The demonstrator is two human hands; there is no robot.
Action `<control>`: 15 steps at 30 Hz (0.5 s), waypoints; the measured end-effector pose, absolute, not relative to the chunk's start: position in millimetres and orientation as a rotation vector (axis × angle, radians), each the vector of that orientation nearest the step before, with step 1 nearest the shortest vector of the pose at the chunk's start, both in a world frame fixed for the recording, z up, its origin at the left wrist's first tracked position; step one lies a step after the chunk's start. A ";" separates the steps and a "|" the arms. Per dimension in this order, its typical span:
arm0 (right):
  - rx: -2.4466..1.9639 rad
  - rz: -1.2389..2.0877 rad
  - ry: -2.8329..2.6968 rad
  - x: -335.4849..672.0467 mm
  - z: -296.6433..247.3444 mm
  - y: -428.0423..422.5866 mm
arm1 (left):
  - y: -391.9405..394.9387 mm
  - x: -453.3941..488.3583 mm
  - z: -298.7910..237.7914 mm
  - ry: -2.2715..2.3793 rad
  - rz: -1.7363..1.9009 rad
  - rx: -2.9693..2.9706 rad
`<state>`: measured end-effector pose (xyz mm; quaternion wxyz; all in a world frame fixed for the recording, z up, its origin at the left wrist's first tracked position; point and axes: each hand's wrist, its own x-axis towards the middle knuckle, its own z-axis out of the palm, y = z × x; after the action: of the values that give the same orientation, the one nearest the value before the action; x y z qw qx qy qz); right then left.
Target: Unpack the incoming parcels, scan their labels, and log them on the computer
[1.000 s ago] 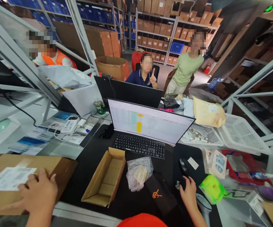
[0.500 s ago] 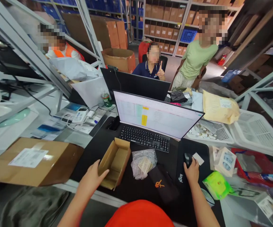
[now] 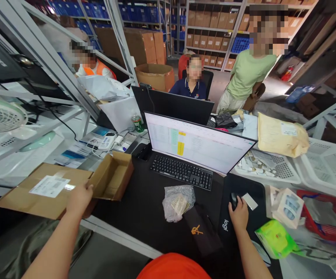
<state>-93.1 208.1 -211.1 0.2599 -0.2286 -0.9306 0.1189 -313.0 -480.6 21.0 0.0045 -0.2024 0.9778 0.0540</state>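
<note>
The left hand (image 3: 79, 198), fingers (image 3: 89, 189) curled on one flap, holds a small open brown cardboard box (image 3: 114, 176) at the black table's (image 3: 144, 217) left edge, where it could tip off; the right hand (image 3: 239, 214) cups a black mouse (image 3: 234, 199).

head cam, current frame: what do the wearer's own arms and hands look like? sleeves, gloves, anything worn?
Both forearms are bare as far as the frame shows, with no sleeves in view. The left hand and right hand are ungloved, and no watch, band or ring is visible. The only clothing showing is an orange-red garment at the bottom edge, between the arms.
</note>
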 end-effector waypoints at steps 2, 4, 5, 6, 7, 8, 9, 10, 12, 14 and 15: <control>-0.616 0.313 -2.525 -93.8 -210.3 207.4 | -471.8 -314.2 20.9 3.122 0.157 -0.776; -0.622 0.310 -2.529 -94.1 -208.5 206.2 | -450.7 -303.8 15.7 3.278 0.167 -0.818; -0.628 0.309 -2.532 -94.0 -207.9 205.7 | -435.3 -294.4 9.8 3.371 0.182 -0.771; -0.629 0.305 -2.537 -93.8 -207.9 205.5 | -417.1 -282.9 1.2 3.531 0.260 -0.616; -0.626 0.297 -2.543 -93.4 -208.5 205.5 | -396.9 -269.8 -10.6 3.621 0.351 -0.340; -0.617 0.284 -2.547 -92.9 -209.9 205.9 | -375.7 -256.3 -25.5 3.599 0.419 -0.021; -0.603 0.270 -2.550 -92.4 -211.8 206.6 | -354.6 -243.7 -43.3 3.543 0.459 0.229; -0.584 0.255 -2.553 -91.9 -214.3 207.5 | -334.9 -233.2 -63.0 3.477 0.456 0.420; -0.558 0.238 -2.556 -91.5 -219.1 209.3 | -303.6 -222.9 -103.2 3.418 0.395 0.607; -0.547 0.237 -2.564 -91.5 -222.2 210.6 | -285.6 -229.1 -135.1 3.384 0.338 0.697; -0.544 0.235 -2.569 -91.4 -223.1 211.0 | -281.1 -238.0 -146.2 3.380 0.332 0.711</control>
<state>-91.4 211.0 -223.1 0.2501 -0.1997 -0.9435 0.0865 -238.0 -281.1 -146.2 -0.1634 0.2023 0.9610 0.0944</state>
